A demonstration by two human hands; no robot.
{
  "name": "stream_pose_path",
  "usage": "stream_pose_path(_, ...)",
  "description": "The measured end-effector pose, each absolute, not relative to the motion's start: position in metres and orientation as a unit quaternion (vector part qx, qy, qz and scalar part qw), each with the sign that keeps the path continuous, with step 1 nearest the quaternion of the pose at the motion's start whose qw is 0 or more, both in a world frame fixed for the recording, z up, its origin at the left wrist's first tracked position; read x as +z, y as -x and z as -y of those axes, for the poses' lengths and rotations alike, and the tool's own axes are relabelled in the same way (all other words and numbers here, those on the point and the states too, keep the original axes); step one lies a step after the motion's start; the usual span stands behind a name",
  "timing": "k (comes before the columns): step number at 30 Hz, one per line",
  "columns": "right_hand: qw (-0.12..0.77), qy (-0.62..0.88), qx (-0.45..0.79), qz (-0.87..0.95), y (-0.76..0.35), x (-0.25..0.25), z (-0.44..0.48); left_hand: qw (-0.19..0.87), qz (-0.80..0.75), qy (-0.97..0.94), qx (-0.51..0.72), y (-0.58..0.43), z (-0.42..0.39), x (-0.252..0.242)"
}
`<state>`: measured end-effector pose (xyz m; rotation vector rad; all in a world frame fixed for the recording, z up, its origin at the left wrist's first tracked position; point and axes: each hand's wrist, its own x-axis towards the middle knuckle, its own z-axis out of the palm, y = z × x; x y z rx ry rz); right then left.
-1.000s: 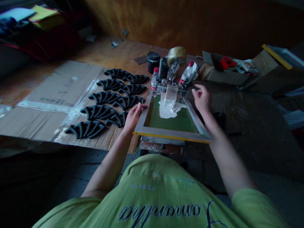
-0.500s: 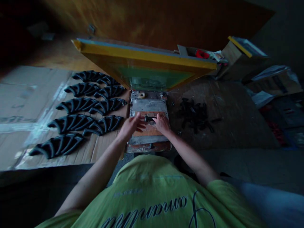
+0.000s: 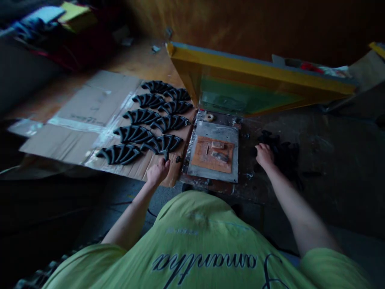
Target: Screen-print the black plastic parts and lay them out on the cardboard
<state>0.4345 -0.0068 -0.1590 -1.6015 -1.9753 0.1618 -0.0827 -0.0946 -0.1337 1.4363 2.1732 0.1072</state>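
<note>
My left hand is closed on the lower end of a black curved handle-like part, at the front of the fanned rows on the cardboard. Several more black curved parts lie there in overlapping rows. To the right, my right hand has its fingers curled at the edge of a loose pile of black parts; a dark piece seems to be in its grasp, though poor light blurs it. Between the hands lies a grey plate with an orange-brown board and small blocks on it.
Behind the plate a yellow-edged screen frame with a green mesh stands tilted up. A tape roll sits at its foot. Flattened cardboard covers the left of the table. An open box stands behind the frame.
Both hands have left the board in the middle. My left hand has carried a black part left to the rows; my right hand has moved right to the pile. The view has swung left.
</note>
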Motion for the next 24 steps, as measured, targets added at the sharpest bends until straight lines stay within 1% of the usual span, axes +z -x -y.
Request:
stream_pose_path(2,0.317,0.575,0.065,0.751,-0.460,-0.176,0.010,0.224,-0.793,-0.567,-0.028,0.090,0.105,-0.148)
stream_pose_path(4,0.325,0.576,0.061,0.747,-0.466,-0.182,0.016,0.205,-0.766,-0.607,-0.061,0.093,0.111,-0.160)
stream_pose_path(6,0.325,0.601,0.048,0.729,-0.455,-0.177,0.020,0.190,-0.748,-0.632,-0.069,0.097,0.113,-0.167)
stream_pose_path(8,0.318,0.622,0.038,0.714,-0.429,-0.165,0.021,0.157,-0.754,-0.635,-0.051,0.101,0.108,-0.165)
stream_pose_path(10,0.300,0.616,0.047,0.727,-0.390,-0.152,0.020,0.127,-0.769,-0.626,0.031,0.098,0.094,-0.152)
stream_pose_path(12,0.278,0.575,0.072,0.766,-0.344,-0.142,0.020,0.136,-0.762,-0.609,0.173,0.085,0.069,-0.126)
stream_pose_path(14,0.251,0.527,0.092,0.807,-0.299,-0.135,0.021,0.192,-0.715,-0.584,0.333,0.062,0.036,-0.091)
stream_pose_path(17,0.190,0.495,0.085,0.844,-0.253,-0.131,0.023,0.316,-0.592,-0.514,0.534,0.020,-0.016,-0.029)
stream_pose_path(18,0.170,0.495,0.075,0.849,-0.245,-0.131,0.025,0.346,-0.545,-0.503,0.574,0.008,-0.030,-0.009)
stream_pose_path(21,0.129,0.505,0.047,0.852,-0.239,-0.132,0.030,0.414,-0.488,-0.501,0.582,-0.014,-0.053,0.035)
stream_pose_path(24,0.115,0.506,0.057,0.853,-0.256,-0.127,0.035,0.427,-0.498,-0.495,0.569,-0.014,-0.044,0.047)
